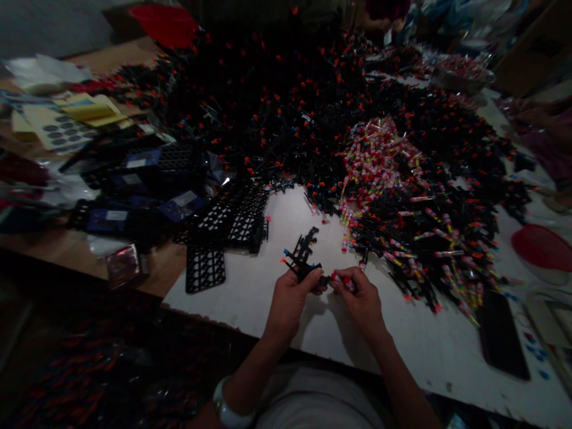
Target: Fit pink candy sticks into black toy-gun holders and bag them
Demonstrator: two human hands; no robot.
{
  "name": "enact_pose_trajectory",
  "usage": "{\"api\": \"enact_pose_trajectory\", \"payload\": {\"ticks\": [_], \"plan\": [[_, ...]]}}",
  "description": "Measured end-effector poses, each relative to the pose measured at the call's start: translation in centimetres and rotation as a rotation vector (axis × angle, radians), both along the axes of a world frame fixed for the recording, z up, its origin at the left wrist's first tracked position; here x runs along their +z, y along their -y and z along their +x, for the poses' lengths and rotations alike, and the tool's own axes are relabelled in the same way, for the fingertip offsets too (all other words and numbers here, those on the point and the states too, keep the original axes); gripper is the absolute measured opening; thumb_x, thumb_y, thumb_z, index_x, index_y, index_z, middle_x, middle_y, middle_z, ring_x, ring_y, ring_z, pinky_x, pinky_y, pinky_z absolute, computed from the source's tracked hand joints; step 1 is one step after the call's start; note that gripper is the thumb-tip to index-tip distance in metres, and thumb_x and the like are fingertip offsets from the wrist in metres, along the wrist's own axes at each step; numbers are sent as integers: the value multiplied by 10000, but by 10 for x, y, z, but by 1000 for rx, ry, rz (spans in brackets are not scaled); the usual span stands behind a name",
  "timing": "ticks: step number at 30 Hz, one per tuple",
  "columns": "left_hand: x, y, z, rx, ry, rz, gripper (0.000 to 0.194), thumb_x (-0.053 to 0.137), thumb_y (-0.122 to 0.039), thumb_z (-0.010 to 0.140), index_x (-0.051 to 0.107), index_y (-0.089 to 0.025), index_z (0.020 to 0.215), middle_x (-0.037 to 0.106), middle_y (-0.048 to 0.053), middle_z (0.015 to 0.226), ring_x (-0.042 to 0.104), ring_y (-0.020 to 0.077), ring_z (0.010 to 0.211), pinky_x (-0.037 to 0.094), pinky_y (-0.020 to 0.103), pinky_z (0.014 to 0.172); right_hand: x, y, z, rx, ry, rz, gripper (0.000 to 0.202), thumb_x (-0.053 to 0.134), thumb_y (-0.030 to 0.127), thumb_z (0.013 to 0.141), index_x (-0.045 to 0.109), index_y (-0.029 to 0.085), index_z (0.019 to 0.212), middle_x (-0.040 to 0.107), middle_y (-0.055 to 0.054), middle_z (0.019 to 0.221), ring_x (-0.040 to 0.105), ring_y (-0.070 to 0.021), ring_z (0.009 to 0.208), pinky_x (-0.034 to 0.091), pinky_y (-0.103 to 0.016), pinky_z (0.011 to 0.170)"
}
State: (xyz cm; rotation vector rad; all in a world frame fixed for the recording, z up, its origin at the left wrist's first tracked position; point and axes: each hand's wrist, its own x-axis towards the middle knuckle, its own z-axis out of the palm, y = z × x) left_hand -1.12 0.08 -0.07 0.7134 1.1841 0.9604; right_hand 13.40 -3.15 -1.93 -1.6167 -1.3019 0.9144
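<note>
Table (250,310) with a white top, dimly lit and seen from a seated person's own view, both bare forearms reaching in from the near edge. The left hand (289,298) has its thumb and fingers closed around black toy guns (304,253) with orange and blue tips (dim light hides whether they are two or more), held just above the tabletop near the table's front. Just beside it, the right hand (361,301) pinches small red-ended tubes (342,282) between thumb and bent fingers, close against the near end of the toy guns; whether the two touch is too dark to tell. Beyond the hands spreads a huge heap of black toys (268,107) dotted with orange, with a bright pile of pink and yellow tubes (379,155) on its right part. To the left lie black grid trays (205,268), overlapping, and dark blue packets (182,204). To the right rest a black phone (503,333) and a red basket (540,245). A red basin (165,25) stands at the far left.
</note>
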Motion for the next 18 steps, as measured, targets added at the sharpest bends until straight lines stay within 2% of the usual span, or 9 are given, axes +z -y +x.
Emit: {"api": "enact_pose_trajectory", "payload": {"ticks": [7,11,14,16,18], "plan": [[0,2,0,7,-7,28,247,702,-351,721,680,-111,774,686,40,651,592,127,589,472,236,605,-5,1,-1,29,-22,9,160,624,318,812,618,219,938,632,20,769,600,-138,657,472,-259,636],[-2,2,0,-5,-49,46,230,696,-342,729,676,-114,747,677,34,625,584,122,576,459,232,600,-12,3,2,102,1,182,116,602,287,838,598,222,934,619,-10,857,600,-145,724,489,-277,668],[-6,4,3,25,-12,3,225,703,-331,713,661,-110,706,655,23,581,559,113,537,436,226,565,-15,4,4,186,111,324,71,560,256,871,576,225,932,604,-22,855,591,-157,786,494,-292,702],[-9,5,5,65,20,-27,229,711,-329,698,651,-109,685,638,13,565,536,103,520,418,221,548,-15,4,3,212,204,365,76,538,265,889,558,223,949,597,-27,848,589,-163,796,500,-298,702],[-8,6,9,99,41,-47,233,720,-331,686,650,-109,683,635,8,579,527,96,531,410,216,555,-16,6,-1,178,283,375,112,531,305,898,540,217,967,591,-31,837,594,-166,770,510,-296,670]]}}
